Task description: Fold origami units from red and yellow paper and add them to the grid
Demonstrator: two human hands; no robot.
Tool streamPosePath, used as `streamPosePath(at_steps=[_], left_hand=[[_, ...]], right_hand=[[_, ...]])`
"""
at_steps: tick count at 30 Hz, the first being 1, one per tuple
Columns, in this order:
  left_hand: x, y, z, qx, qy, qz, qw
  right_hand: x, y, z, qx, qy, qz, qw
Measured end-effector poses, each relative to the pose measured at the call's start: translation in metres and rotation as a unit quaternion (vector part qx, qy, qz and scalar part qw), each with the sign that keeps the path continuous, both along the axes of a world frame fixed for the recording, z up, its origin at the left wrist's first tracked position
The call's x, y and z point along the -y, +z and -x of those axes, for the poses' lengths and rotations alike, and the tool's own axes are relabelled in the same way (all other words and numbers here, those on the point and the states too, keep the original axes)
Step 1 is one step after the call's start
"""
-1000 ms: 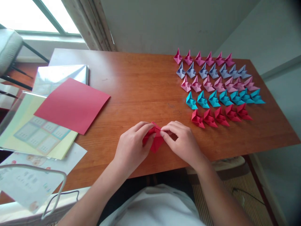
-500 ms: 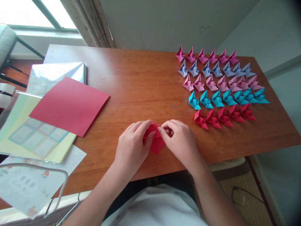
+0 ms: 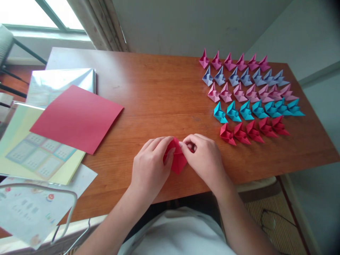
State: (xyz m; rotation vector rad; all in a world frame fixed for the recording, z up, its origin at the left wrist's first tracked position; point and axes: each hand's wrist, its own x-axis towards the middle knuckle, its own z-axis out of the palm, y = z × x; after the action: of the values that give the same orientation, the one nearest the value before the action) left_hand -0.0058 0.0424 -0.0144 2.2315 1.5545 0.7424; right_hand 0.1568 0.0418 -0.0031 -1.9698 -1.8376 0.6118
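A partly folded piece of red origami paper (image 3: pixel 178 162) lies at the table's front edge, its pointed corner toward me. My left hand (image 3: pixel 152 161) grips its left side, thumb on top and fingers curled over the far part. My right hand (image 3: pixel 203 156) pinches its right edge between thumb and forefinger, with the other fingers curled in. Both hands cover the paper's sides, so its outer folds are partly hidden. To the right of my hands stands a row of red folded paper figures (image 3: pixel 253 132), each with upright points.
Behind the red row stand rows of turquoise figures (image 3: pixel 246 111), light pink figures (image 3: pixel 239 92), lilac figures (image 3: pixel 233 77) and dark pink figures (image 3: pixel 241 62). At left, red sheets (image 3: pixel 78 118) overlap a yellow pad (image 3: pixel 75 164) and a shiny packet (image 3: pixel 63 76). A metal frame (image 3: pixel 73 202) curves at lower left.
The view has shifted slightly. Both hands keep their hold on the red paper, with only a very small shift of the fingers.
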Motion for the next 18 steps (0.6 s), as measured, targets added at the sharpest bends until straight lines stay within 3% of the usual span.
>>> streamPosePath(at_steps=[11,15,18], left_hand=[[0.002,0.003,-0.002,-0.059,-0.012,-0.040,0.997],[0.012,0.005,-0.002,-0.116,-0.073,-0.100,0.986],[0.022,0.006,-0.005,-0.150,-0.127,-0.106,0.975]], right_hand=[[-0.004,0.001,0.000,0.029,0.000,0.030,0.999],[-0.003,0.003,0.001,0.043,0.006,0.027,0.999],[-0.003,0.003,0.002,0.056,0.005,0.023,0.998]])
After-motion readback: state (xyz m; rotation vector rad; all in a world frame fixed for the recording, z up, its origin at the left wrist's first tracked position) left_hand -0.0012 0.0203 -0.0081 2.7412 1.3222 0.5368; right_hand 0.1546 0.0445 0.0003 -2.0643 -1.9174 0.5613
